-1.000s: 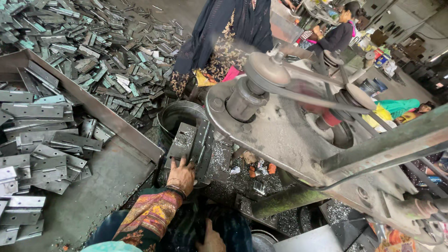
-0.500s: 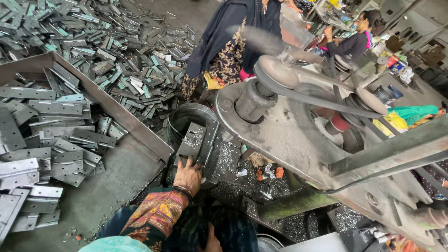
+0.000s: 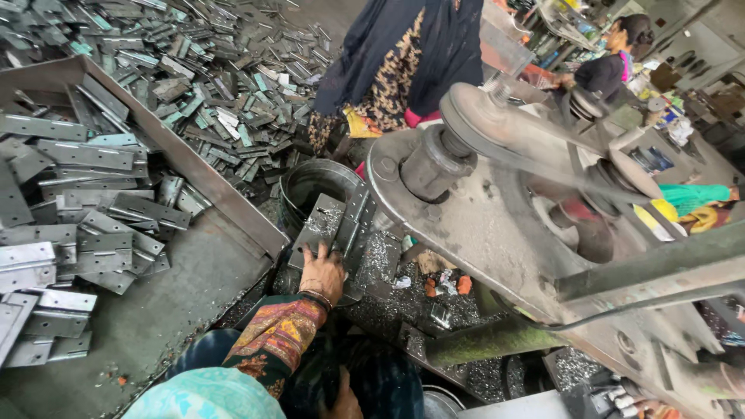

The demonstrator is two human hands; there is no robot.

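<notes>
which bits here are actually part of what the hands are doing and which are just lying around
In hand:
- left hand, resting on the flat metal piece at the machine
- belt-driven press beside it
- stacked metal strips in the tray

Lying about:
- heap of loose metal pieces on the floor
- round metal bucket
- metal shavings
- two other people behind the machine

Grey steel plates (image 3: 85, 202) fill the grey tray (image 3: 194, 174) at left. The near sleeve (image 3: 275, 330) shows a red, orange and green pattern. The far person's dark shawl (image 3: 423, 46) covers leopard-print cloth (image 3: 384, 97).
</notes>
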